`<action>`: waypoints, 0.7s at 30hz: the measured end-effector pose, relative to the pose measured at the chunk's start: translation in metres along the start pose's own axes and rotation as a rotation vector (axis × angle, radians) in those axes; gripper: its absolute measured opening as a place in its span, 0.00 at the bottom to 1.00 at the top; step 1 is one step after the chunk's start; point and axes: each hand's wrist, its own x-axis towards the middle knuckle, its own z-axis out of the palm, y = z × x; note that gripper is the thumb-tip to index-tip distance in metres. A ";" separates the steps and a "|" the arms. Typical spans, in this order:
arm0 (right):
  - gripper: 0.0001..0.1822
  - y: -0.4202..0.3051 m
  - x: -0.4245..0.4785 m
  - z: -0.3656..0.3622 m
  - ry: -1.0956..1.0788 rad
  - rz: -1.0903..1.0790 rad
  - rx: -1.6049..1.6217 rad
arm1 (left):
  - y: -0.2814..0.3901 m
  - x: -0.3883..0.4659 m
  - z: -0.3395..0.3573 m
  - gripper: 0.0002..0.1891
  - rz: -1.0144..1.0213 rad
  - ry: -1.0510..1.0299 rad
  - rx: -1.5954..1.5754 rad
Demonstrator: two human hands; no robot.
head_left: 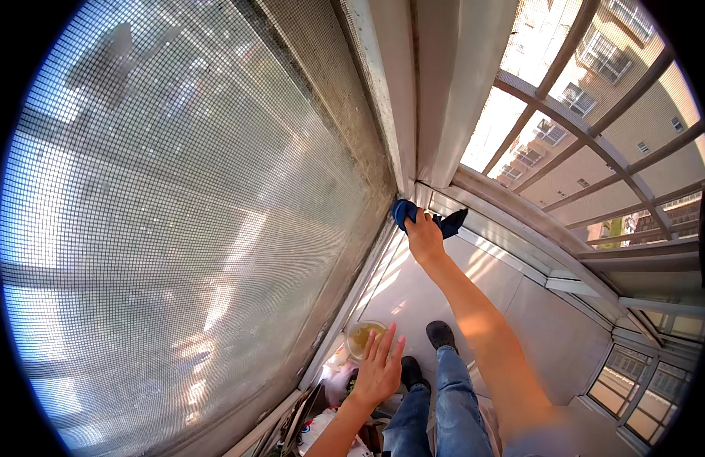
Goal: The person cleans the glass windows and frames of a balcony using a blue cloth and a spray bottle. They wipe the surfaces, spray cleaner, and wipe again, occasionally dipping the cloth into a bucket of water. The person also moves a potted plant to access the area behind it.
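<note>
My right hand (425, 237) grips a dark blue cloth (404, 212) and presses it to the lower corner of a window frame (381, 154). A loose end of the cloth hangs out to the right of my fingers. Next to this corner, a large mesh window screen (187, 228) fills the left of the view, with a dusty border along its frame. My left hand (378, 368) is held in the air with its fingers spread, holding nothing. Partly behind its fingertips, a round tub of yellowish liquid (361, 337) stands low by the wall.
Barred windows (592, 131) line the right side, with buildings outside. Below lies a pale tiled floor (489, 274), where my feet stand in dark clogs (441, 334). Plastic bags (324, 428) and other clutter sit beside my legs, under the screen. A smaller window (638, 388) is at lower right.
</note>
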 end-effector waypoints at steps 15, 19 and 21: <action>0.12 -0.033 -0.022 -0.008 -0.095 -0.096 0.060 | 0.007 -0.012 0.006 0.31 -0.045 -0.040 -0.035; 0.12 -0.081 -0.066 -0.002 -0.126 -0.037 0.160 | 0.010 -0.021 -0.005 0.30 -0.097 -0.053 -0.036; 0.12 -0.111 -0.095 -0.001 -0.139 -0.112 0.222 | 0.012 -0.031 -0.003 0.30 -0.124 -0.063 -0.038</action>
